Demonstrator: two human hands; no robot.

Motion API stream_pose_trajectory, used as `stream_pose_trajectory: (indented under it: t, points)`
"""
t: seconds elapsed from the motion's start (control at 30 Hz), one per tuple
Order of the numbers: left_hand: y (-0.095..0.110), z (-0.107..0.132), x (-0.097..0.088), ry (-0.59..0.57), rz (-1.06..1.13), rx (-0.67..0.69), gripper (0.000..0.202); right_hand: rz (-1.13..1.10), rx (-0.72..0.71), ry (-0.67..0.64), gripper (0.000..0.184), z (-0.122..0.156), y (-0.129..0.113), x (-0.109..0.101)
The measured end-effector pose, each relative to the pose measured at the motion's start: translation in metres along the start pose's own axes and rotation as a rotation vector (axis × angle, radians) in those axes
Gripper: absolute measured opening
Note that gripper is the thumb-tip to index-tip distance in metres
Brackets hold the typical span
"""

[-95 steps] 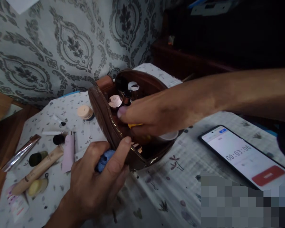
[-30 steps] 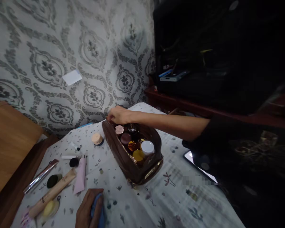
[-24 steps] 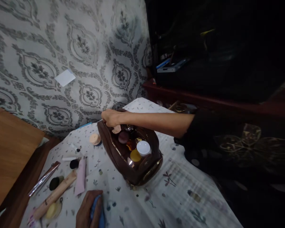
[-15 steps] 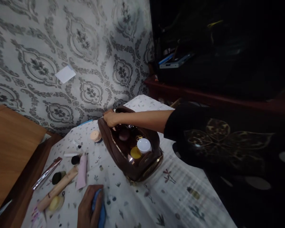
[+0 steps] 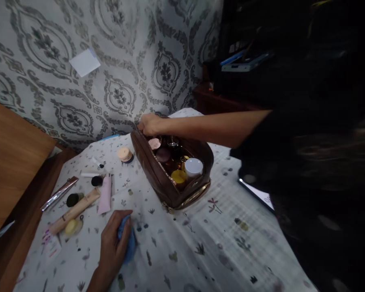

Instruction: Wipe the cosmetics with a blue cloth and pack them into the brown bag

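Observation:
A brown zippered cosmetic bag [image 5: 153, 172] lies unzipped on the cloth-covered table. My right hand [image 5: 151, 124] reaches across it, fingers curled at its far end, closed on the rim there; the fingertips are partly hidden. Inside the bag are a white-lidded jar [image 5: 194, 166], a yellow round lid [image 5: 179, 176], a dark round item [image 5: 163, 154] and a pinkish piece [image 5: 154, 143] just below the hand. Nearer to me, my left hand [image 5: 113, 233] rests on the table, closed around a crumpled blue cloth [image 5: 129, 245].
Left of the bag lie a peach round jar [image 5: 124, 154], a pink tube [image 5: 105, 194], a long beige tube [image 5: 76, 211], a shiny silver tube [image 5: 59, 194] and several small cosmetics. Patterned wallpaper [image 5: 118, 95] stands behind. A flat device [image 5: 257, 194] lies by my right sleeve.
The view has shifted, so the table sits higher in it. My right hand has lifted slightly at the bag's far end, and the pinkish piece beneath it now shows. The left hand keeps the cloth.

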State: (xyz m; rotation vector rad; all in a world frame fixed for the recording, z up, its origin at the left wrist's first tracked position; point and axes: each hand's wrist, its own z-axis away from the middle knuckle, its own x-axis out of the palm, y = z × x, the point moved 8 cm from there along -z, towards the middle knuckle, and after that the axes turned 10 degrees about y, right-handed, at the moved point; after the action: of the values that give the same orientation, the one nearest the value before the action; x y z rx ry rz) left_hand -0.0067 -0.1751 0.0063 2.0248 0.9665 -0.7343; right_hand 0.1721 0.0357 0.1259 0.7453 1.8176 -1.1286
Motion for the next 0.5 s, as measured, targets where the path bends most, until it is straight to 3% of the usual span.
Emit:
stream_pose_trajectory:
  t: [0.07, 0.13, 0.2, 0.27, 0.37, 0.5]
  points:
    - [0.028, -0.013, -0.013, 0.062, -0.009, 0.125, 0.017, 0.053, 0.021, -0.008, 0.015, 0.009, 0.002, -0.02]
    - [0.068, -0.028, -0.024, 0.129, -0.033, 0.33, 0.024, 0.094, -0.023, 0.087, 0.026, 0.024, -0.001, -0.048]
    - [0.108, -0.041, -0.025, 0.133, -0.054, 0.543, 0.032, 0.128, -0.059, 0.181, 0.023, 0.046, -0.002, -0.074]
    - [0.131, -0.053, -0.014, 0.078, -0.132, 0.652, 0.036, 0.056, -0.135, 0.216, 0.024, 0.071, -0.006, -0.088]
    - [0.141, -0.062, 0.009, 0.005, -0.253, 0.703, 0.039, -0.079, -0.138, 0.134, 0.013, 0.104, -0.001, -0.088]
    - [0.133, -0.055, 0.024, -0.008, -0.254, 0.713, 0.042, -0.144, -0.208, 0.011, 0.005, 0.13, 0.004, -0.069]
